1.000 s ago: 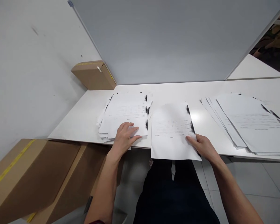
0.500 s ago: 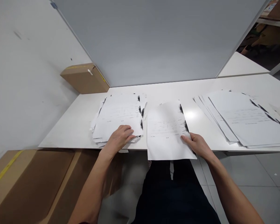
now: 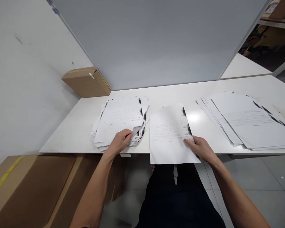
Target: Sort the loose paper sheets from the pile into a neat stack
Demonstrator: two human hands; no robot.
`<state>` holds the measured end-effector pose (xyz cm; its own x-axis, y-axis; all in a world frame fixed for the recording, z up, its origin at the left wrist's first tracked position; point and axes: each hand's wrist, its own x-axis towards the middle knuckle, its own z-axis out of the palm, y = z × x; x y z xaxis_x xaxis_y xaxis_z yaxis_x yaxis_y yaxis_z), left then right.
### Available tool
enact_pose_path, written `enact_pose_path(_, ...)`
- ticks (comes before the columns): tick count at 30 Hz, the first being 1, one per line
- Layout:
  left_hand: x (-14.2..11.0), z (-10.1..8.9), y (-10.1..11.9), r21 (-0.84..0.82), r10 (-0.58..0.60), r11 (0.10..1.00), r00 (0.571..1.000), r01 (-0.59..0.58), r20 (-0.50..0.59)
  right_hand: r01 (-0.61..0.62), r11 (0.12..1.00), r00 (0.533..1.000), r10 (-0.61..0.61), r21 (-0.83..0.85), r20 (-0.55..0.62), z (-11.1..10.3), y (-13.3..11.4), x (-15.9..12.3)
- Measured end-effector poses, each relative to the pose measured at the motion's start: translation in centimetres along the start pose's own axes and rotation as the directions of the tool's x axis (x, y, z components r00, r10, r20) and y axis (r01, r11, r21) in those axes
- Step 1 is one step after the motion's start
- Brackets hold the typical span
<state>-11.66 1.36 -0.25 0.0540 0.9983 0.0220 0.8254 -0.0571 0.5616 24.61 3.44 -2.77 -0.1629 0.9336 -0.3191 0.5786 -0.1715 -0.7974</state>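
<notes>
My left hand [image 3: 122, 140] is closed on the near right corner of the top sheet of the left paper stack [image 3: 120, 115], and that corner is folded up and back. In my right hand [image 3: 200, 147] a printed sheet [image 3: 169, 134] with black smudges along its right side is pinched at its lower right edge, thumb on top. This sheet reaches past the table's front edge. Whether more sheets lie under it I cannot tell. On the right lies a fanned paper stack [image 3: 249, 123], apart from both hands, also with black-smudged edges.
The white table [image 3: 68, 126] runs below a grey upright panel [image 3: 156, 41]. A small cardboard box [image 3: 85, 83] stands at the table's far left corner. A large cardboard box [image 3: 33, 190] is on the lower left, beside the table's front edge.
My left hand has closed and lifted the corner of the left stack's top sheet, curling it back. The right hand holds its sheet in nearly the same place.
</notes>
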Motion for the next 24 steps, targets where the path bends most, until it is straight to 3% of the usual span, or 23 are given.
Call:
enact_pose_path(5, -0.3, 0.3, 0.7, -0.196, -0.162, 0.969, 0.986, 0.149, -0.050, -0.028, 0.997, 0.997, 0.023, 0.071, 0.074, -0.3, -0.1, 0.2)
enact_pose_path(13, -0.1, 0.5, 2.1, -0.409, -0.249, 0.879, 0.967, 0.247, 0.049, -0.026, 0.999, 0.989, 0.020, 0.042, 0.149, -0.5, -0.2, 0.4)
enact_pose_path(16, 0.3, 0.6, 2.0, -0.318, -0.218, 0.917, 0.970, 0.241, 0.107, 0.001, 0.992, 0.994, 0.012, -0.124, 0.104, -1.4, -0.2, 0.4)
enact_pose_path(18, 0.4, 0.7, 1.8, -0.222, -0.200, 0.951, 0.977, 0.213, 0.077, -0.001, 0.951, 0.998, -0.020, -0.308, -0.063, -1.9, -0.8, 0.2)
enact_pose_path(21, 0.4, 1.2, 2.0, -0.106, -0.135, 0.985, 0.991, 0.135, 0.007, 0.044, 0.888, 0.942, -0.190, -0.458, -0.278, -1.8, -2.9, -0.1)
enact_pose_path(22, 0.4, 1.5, 2.1, -0.063, -0.101, 0.993, 0.995, 0.100, -0.013, 0.099, 0.887, 0.926, -0.248, -0.451, -0.285, -1.3, -3.8, -0.2)
enact_pose_path(24, 0.3, 2.0, 2.6, 0.060, -0.029, 0.998, 0.999, 0.032, -0.046, 0.239, 0.903, 0.930, -0.319, -0.357, -0.185, 0.1, -5.7, 0.0)
